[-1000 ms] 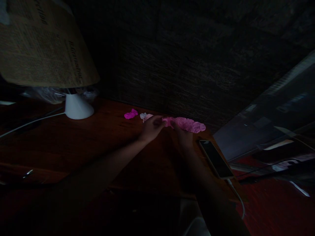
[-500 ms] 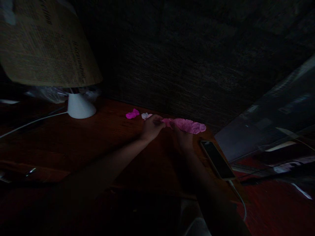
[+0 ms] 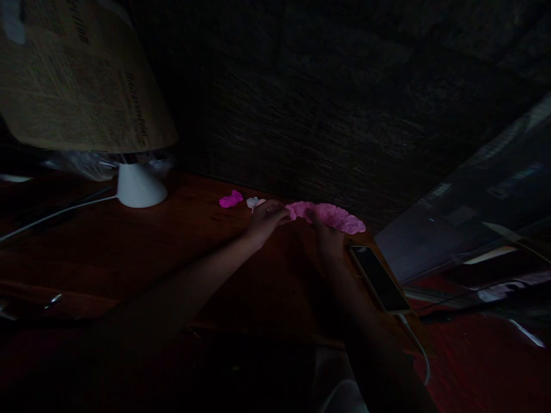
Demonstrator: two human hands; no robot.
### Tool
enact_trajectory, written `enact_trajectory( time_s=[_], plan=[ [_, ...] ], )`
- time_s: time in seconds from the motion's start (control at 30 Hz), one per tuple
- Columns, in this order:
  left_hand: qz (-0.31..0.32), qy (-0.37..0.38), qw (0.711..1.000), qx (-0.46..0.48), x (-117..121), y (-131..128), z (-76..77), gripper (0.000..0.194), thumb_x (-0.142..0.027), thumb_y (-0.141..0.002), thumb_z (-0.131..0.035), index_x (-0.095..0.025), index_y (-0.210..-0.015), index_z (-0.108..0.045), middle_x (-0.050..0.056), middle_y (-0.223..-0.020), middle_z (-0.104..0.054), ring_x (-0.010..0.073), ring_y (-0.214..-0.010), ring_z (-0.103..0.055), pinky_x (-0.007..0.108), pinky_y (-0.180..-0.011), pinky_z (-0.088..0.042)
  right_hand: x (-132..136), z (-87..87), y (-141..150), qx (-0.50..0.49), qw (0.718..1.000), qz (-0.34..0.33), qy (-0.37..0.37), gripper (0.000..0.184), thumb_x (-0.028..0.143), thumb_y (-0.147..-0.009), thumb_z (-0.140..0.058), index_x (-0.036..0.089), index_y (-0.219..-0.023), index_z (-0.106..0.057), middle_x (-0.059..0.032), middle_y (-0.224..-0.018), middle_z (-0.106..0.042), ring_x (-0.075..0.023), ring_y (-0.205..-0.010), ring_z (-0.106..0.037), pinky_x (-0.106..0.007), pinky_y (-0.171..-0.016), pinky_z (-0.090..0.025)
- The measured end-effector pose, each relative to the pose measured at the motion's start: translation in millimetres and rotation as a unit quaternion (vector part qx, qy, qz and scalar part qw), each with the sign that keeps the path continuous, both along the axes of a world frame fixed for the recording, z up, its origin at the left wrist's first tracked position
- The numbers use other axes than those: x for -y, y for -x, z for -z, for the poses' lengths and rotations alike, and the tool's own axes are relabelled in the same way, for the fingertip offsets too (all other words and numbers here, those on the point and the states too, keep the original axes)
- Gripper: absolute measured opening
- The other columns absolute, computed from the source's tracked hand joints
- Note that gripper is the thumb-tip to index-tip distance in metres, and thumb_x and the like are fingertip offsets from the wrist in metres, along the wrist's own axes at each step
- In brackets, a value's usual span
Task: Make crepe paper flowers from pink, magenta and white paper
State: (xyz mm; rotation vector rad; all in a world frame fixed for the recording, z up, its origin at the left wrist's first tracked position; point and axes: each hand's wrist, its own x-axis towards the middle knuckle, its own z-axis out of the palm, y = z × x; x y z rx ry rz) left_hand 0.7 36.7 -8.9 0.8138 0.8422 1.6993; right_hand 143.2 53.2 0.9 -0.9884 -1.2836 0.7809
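Note:
A long, crinkled pink strip (image 3: 338,217), which looks like crepe paper, stretches between my hands above the back of the wooden table. My left hand (image 3: 264,222) pinches its left end. My right hand (image 3: 326,232) grips it near the middle, and the rest of the strip fans out beyond that hand to the right. Just behind my left hand lies a small crumpled white and pale pink piece (image 3: 253,202). Farther left is a bright magenta crumpled piece (image 3: 231,199). The picture is dark, so most of my fingertips are hard to see.
At the left stands a lamp with a white cone base (image 3: 141,186) and a newsprint-patterned shade (image 3: 86,80). A phone (image 3: 381,280) with a white cable (image 3: 419,350) lies at the table's right edge. A dark wall (image 3: 301,103) rises behind the table (image 3: 181,229).
My right hand has moved slightly to the right, away from my left. More of the pink strip now shows between the hands, and its right end reaches a little farther right.

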Motion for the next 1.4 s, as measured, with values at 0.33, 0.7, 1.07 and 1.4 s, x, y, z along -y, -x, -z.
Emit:
enact_trajectory(
  time_s=[0.33,0.7,1.07,1.4],
  plan=[
    [-0.007,0.003,1.000,-0.007,-1.3,1.5,1.7,0.016,-0.018,-0.066,-0.076,-0.014,-0.072,-0.061,0.000,-0.073,-0.068,0.0117,-0.073,-0.067,0.035,-0.082,-0.059,2.7,1.6,-6.3,0.076,0.988,-0.105,-0.082,0.019,0.035,-0.070,-0.073,0.022,-0.076,-0.061,-0.0008,-0.077,-0.066,-0.0189,-0.078,-0.063,-0.031,-0.075,-0.053],
    [-0.036,-0.030,0.997,-0.068,2.3,0.6,2.4,0.028,-0.037,-0.065,-0.082,-0.017,-0.075,-0.067,0.003,-0.083,-0.072,0.0169,-0.084,-0.068,0.035,-0.084,-0.058,-6.2,14.2,-12.5,0.145,0.967,-0.154,-0.143,0.022,0.030,-0.073,-0.073,0.022,-0.093,-0.071,-0.0046,-0.094,-0.075,-0.0230,-0.087,-0.069,-0.034,-0.078,-0.054],
    [0.032,-0.071,0.996,-0.053,-2.9,4.6,9.4,0.044,-0.027,-0.064,-0.082,-0.017,-0.104,-0.070,0.006,-0.099,-0.074,0.0185,-0.093,-0.069,0.039,-0.093,-0.053,-4.2,10.8,-11.4,0.077,0.981,-0.113,-0.135,0.031,0.044,-0.070,-0.074,0.021,-0.090,-0.068,-0.0050,-0.088,-0.074,-0.0243,-0.084,-0.068,-0.036,-0.076,-0.053],
    [0.040,-0.071,0.990,-0.113,1.5,3.6,4.9,0.031,-0.028,-0.066,-0.082,-0.016,-0.091,-0.069,0.007,-0.094,-0.072,0.0181,-0.085,-0.069,0.033,-0.078,-0.056,3.1,2.8,-8.2,0.070,0.986,-0.117,-0.094,0.024,0.040,-0.075,-0.069,0.022,-0.091,-0.072,-0.0047,-0.092,-0.076,-0.0226,-0.087,-0.070,-0.037,-0.082,-0.054]
  ],
)
